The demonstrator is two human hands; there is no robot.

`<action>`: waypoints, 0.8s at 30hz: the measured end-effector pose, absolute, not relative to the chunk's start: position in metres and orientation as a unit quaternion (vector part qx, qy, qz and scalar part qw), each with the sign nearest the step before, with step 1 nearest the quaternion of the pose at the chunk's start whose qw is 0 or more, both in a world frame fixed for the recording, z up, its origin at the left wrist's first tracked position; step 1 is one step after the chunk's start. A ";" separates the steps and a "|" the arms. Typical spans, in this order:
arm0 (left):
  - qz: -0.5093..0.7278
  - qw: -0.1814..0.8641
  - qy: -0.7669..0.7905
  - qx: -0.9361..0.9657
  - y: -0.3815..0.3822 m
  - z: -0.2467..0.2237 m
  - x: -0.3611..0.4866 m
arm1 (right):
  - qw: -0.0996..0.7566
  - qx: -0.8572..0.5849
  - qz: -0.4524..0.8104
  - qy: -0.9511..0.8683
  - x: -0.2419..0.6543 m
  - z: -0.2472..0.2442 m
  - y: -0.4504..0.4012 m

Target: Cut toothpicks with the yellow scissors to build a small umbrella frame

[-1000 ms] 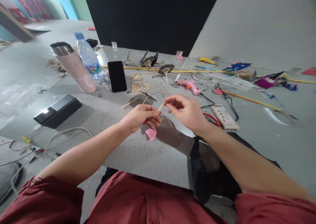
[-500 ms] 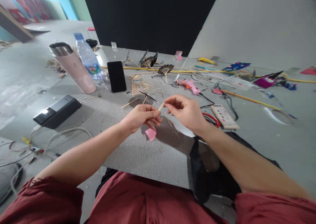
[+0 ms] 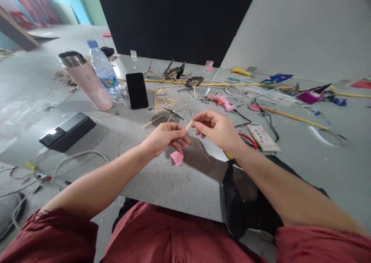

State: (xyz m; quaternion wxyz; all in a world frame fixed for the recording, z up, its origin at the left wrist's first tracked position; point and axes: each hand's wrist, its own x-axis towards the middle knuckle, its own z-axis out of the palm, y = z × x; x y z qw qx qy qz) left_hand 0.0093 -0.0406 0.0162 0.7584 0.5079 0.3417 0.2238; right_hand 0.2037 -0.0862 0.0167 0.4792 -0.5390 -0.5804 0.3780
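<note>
Thin wooden sticks (image 3: 189, 124) are pinched between the thumb and fingers of my left hand (image 3: 171, 137), pointing up and to the right. My right hand (image 3: 213, 128) is closed in a pinch at the upper tips of those sticks; whether it grips them or something tiny is hidden by the fingers. Under my left hand lies a pink paper piece (image 3: 177, 158). Short loose sticks (image 3: 198, 143) are scattered below my right hand. Beyond the hands a pile of wooden sticks (image 3: 162, 100) and dark tweezers (image 3: 174, 113) rest on the grey board (image 3: 156, 182).
A phone (image 3: 136, 90), a pink tumbler (image 3: 87, 81), a water bottle (image 3: 103, 68) and a dark box-shaped device (image 3: 68, 131) stand at left. Behind are small black fan-like pieces (image 3: 194, 82). A pink glue gun (image 3: 220, 101) and red-handled tool (image 3: 249, 140) lie at right.
Both hands stay nearly in place. My right hand has drawn very slightly away from the stick tips; the sticks remain in my left hand.
</note>
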 end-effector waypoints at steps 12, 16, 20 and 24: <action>0.210 0.752 0.349 0.518 -0.042 0.017 0.010 | 0.458 -0.500 0.518 -0.521 0.206 0.013 -0.083; 0.210 0.753 0.351 0.515 -0.042 0.016 0.010 | 0.462 -0.496 0.520 -0.520 0.205 0.014 -0.083; 0.208 0.756 0.347 0.514 -0.042 0.016 0.010 | 0.465 -0.492 0.524 -0.517 0.204 0.015 -0.084; 0.205 0.758 0.343 0.516 -0.042 0.016 0.010 | 0.471 -0.486 0.536 -0.505 0.204 0.014 -0.083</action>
